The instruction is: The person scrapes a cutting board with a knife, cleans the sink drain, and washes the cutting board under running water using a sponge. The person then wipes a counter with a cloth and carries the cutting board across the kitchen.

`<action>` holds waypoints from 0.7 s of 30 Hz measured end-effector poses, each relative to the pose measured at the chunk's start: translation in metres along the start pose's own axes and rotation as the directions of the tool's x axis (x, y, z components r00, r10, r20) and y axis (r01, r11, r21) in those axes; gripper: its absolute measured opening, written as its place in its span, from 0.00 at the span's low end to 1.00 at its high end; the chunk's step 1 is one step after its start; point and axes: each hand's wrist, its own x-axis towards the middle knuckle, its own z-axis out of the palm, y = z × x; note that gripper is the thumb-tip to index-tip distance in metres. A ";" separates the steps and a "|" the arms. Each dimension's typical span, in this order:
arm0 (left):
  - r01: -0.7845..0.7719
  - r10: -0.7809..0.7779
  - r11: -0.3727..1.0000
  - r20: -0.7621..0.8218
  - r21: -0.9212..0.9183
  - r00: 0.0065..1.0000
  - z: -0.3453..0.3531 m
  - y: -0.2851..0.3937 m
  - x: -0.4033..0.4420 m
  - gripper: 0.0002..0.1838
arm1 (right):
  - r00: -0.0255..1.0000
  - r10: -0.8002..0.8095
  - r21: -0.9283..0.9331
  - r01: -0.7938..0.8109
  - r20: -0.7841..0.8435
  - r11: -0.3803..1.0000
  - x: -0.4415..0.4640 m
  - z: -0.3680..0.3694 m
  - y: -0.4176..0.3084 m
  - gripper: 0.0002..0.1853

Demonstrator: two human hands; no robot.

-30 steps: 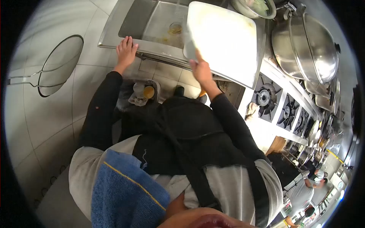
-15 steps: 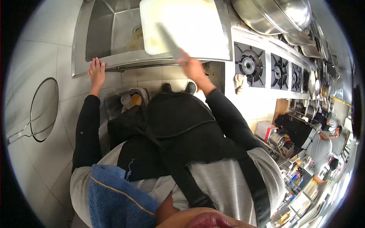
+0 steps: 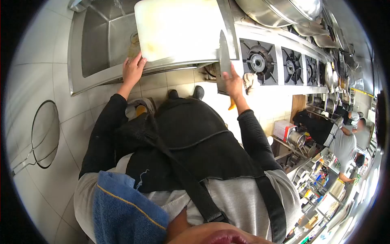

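Observation:
A white cutting board (image 3: 180, 30) lies across the right part of a steel sink (image 3: 95, 44). At the board's lower left corner rests my left hand (image 3: 133, 71), fingers apart, touching the board and the sink's front rim. My right hand (image 3: 234, 85) is closed on a knife (image 3: 224, 53) with a wide blade. The blade points away from me, beside the board's right edge, and the yellow end of the handle shows below the hand. Water runs into the sink at its far side.
Gas burners (image 3: 257, 63) line the counter on the right, with a crumpled cloth (image 3: 250, 83) near the front. Large metal pots (image 3: 280, 12) stand behind. A wire strainer (image 3: 45, 134) is at the left. A bin (image 3: 140, 106) sits below the sink. Co-workers (image 3: 341, 142) are at far right.
My left hand has moved right along the sink rim to the board's corner. My right hand has carried the knife from over the board to its right edge. The view has shifted.

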 end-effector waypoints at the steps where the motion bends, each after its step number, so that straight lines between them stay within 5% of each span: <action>1: 0.016 -0.016 1.000 0.010 0.009 1.000 0.001 0.000 0.004 0.29 | 0.926 -0.312 -0.158 0.282 -0.214 0.946 0.000 0.025 -0.003 0.31; 3: 0.002 -0.002 1.000 -0.015 0.021 1.000 0.001 -0.003 0.002 0.28 | 0.999 -0.042 -0.202 0.044 0.013 0.978 -0.008 0.039 -0.031 0.33; 4: -0.035 0.036 0.999 -0.051 0.025 0.998 0.002 -0.004 0.001 0.28 | 0.982 -0.163 -0.200 0.181 0.100 0.963 -0.004 0.046 -0.030 0.34; 5: -0.076 0.078 0.997 -0.093 0.029 0.993 0.002 -0.002 0.004 0.28 | 0.983 0.002 -0.222 0.039 0.183 0.974 -0.003 0.045 -0.048 0.33; 7: -0.071 0.074 0.997 -0.102 0.033 0.992 0.001 0.006 0.001 0.29 | 0.966 0.177 -0.182 -0.142 0.190 0.973 0.001 0.010 -0.070 0.30; 8: -0.054 0.058 0.998 -0.104 0.038 0.993 -0.001 0.008 -0.004 0.29 | 0.982 -0.187 -0.031 0.186 -0.033 0.982 0.012 0.008 -0.025 0.28; 11: -0.071 0.080 0.992 -0.080 0.107 0.994 -0.006 0.013 -0.003 0.30 | 0.996 0.084 -0.031 -0.084 0.018 0.996 0.021 0.003 -0.029 0.33; 14: -0.052 0.058 0.996 -0.068 0.078 0.996 -0.009 0.018 -0.004 0.32 | 0.986 -0.085 -0.330 0.128 0.140 0.935 0.022 0.047 -0.040 0.33; 16: -0.049 0.051 0.997 -0.051 0.052 0.997 -0.010 0.014 -0.003 0.32 | 0.974 -0.129 -0.246 0.173 0.185 0.954 0.023 0.051 -0.047 0.32; 17: -0.048 0.050 0.998 -0.058 0.045 0.997 -0.008 0.010 0.002 0.32 | 0.941 -0.311 -0.302 0.338 0.134 0.891 0.035 0.045 -0.035 0.32; 18: -0.039 0.041 0.998 -0.053 0.039 0.998 -0.006 0.009 -0.001 0.32 | 0.977 0.030 -0.316 0.040 0.211 0.948 0.039 0.021 -0.059 0.32; 19: -0.031 0.032 0.999 -0.039 0.033 0.999 -0.006 0.010 -0.004 0.32 | 0.978 -0.207 -0.089 0.210 0.036 0.974 0.056 0.016 -0.018 0.32; 21: -0.052 0.057 0.997 -0.091 0.050 0.994 -0.006 0.012 -0.006 0.32 | 0.981 0.148 0.016 -0.151 0.122 0.988 0.053 -0.003 -0.036 0.33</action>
